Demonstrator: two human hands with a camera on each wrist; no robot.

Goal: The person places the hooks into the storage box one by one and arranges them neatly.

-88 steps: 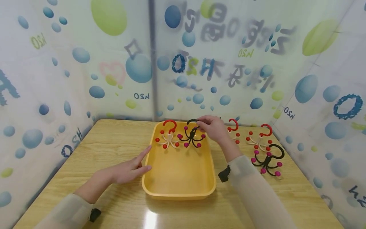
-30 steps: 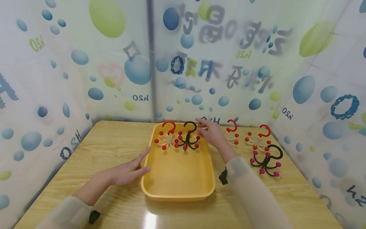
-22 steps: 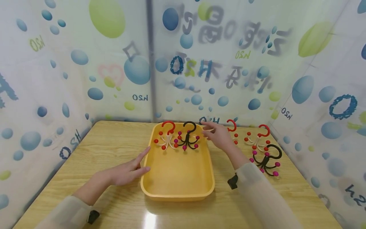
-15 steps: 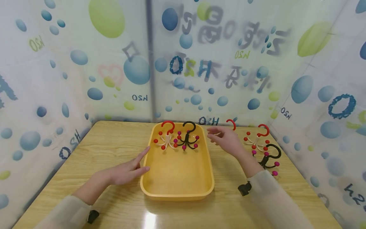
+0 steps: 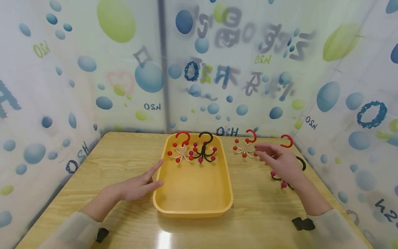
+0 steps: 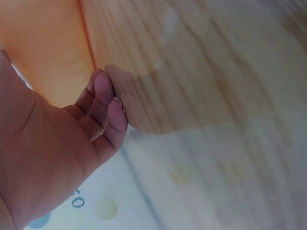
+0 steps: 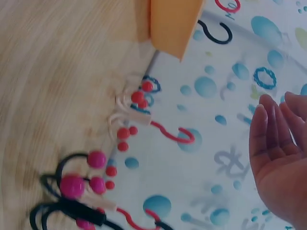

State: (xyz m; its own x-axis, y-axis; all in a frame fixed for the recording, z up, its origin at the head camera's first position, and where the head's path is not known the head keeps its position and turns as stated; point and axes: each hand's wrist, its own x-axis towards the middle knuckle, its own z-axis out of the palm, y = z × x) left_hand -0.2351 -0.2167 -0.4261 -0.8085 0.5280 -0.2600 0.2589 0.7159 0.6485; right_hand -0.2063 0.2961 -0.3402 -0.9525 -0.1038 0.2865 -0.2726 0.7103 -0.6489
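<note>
Fingers of the right hand [image 5: 281, 164] are loose and a bit bent, with nothing in them. That hand is up in the air over the right part of the table [image 5: 130, 152]. Just past its fingertips is a white octopus hook [image 5: 246, 146] with red balls and a red top, on the table beside the tray. Behind the hand is another white one, mostly hidden, with its red top [image 5: 292, 140] poking out. Near it is a black octopus hook [image 7: 81, 211] with pink balls, partly covered by the hand in the head view.

The left hand [image 5: 136, 186] isn't grabbing. Its pointing finger and thumb stick out and touch the left side of the yellow tray [image 5: 192, 197].

Two octopus hooks are in the far end of the tray, side by side. The left one is the red and white hook [image 5: 183, 150], and the right one is the black and pink hook [image 5: 203, 150]. Their curly tops point away from the person.

Behind the table is a pale wall [image 5: 130, 114] with blue and green spots.
</note>
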